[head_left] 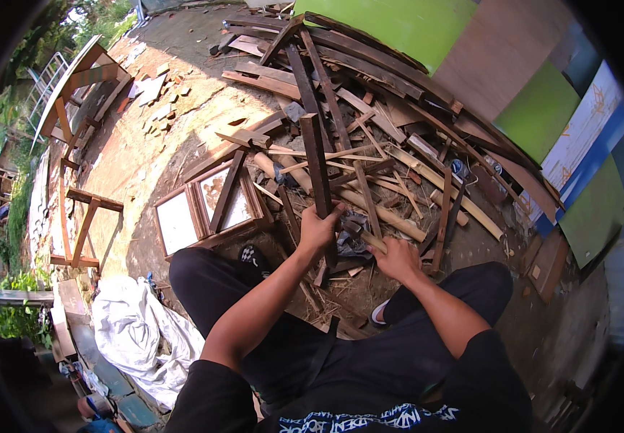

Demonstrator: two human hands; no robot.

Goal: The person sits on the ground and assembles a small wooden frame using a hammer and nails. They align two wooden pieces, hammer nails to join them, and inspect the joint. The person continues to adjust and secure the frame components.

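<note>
My left hand (320,228) is wrapped round the lower part of a dark brown wooden post (313,155), which stands close to upright in front of me. Beside it, my right hand (398,260) is closed on the pale handle of a wooden-handled tool (374,241). The tool's dark head points toward the post, close to my left fingers; its exact kind is hard to make out, and whether it touches the post I cannot tell. Crumpled dark plastic (354,249) lies on the ground just beyond the tool.
A heap of planks, sticks and bamboo poles (445,187) spreads ahead and right. Framed panels (176,221) lie left of the post. White cloth (135,335) is bunched near left, and a wooden frame (81,220) stands farther left. Green sheets (539,112) lean at right.
</note>
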